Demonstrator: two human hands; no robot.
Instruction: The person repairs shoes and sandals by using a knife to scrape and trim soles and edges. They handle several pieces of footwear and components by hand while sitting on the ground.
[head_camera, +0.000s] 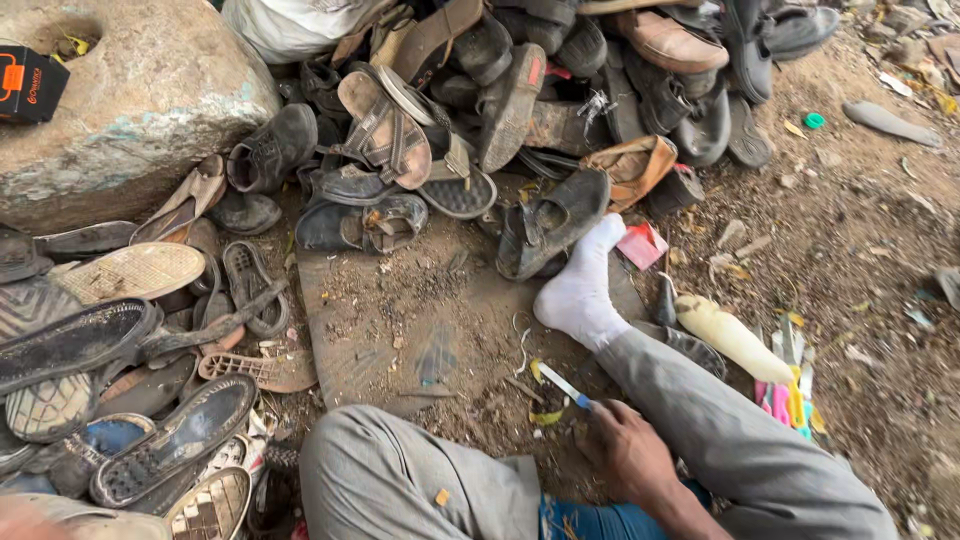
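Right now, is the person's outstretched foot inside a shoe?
No. The foot wears only a white sock and rests on the dirt beside a worn dark shoe.

1. The right hand (625, 445) is reaching down between the legs, back of the hand facing up.
2. Its fingers (598, 418) are curling shut around the handle of a small blade (563, 384), with the tip pointing up and to the left.
3. The right forearm is running from the lower edge up toward the wrist.
4. The right leg is stretching forward, and its foot in a white sock (580, 290) is resting on the ground.
5. The left knee is bending at the bottom centre.
6. The left hand is lying outside the view.
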